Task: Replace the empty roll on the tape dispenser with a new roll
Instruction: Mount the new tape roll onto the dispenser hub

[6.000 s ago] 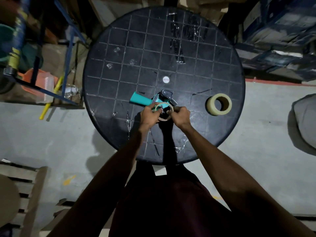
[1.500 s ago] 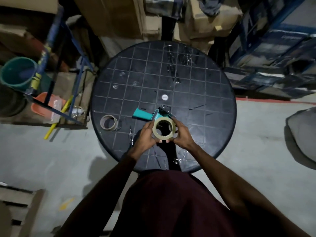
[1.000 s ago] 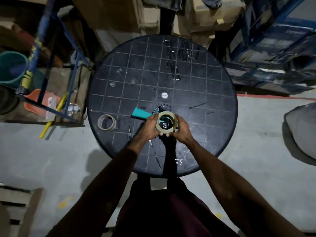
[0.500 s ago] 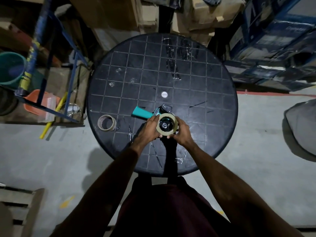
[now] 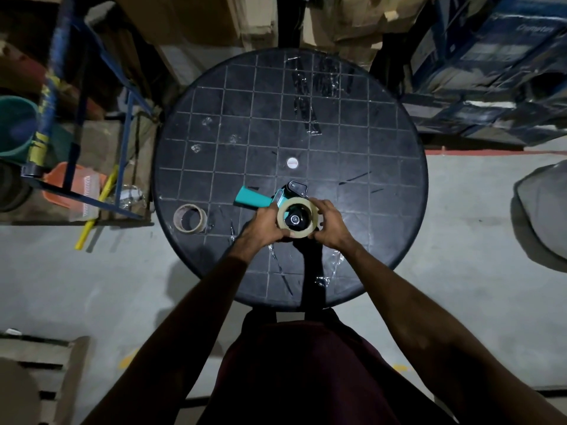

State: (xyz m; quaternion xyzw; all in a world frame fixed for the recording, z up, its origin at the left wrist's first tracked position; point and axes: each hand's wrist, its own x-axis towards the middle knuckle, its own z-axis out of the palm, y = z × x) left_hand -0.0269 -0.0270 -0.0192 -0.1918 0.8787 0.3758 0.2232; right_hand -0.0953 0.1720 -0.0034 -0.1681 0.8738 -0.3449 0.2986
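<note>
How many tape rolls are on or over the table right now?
2: a new roll held by both hands over the dispenser's hub, and the empty roll lying near the table's left edge. More could be hidden outside the view.

One head-worn wide-angle view looks almost straight down from above onto a round black table (image 5: 383, 179), the concrete floor (image 5: 92, 286) and both forearms; dim light perhaps hides the cluttered far edge.

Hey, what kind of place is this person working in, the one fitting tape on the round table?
Probably a storeroom or warehouse corner. Stacked cardboard boxes stand behind the round black table, wrapped packs are piled at the right, and the floor is bare concrete.
</note>
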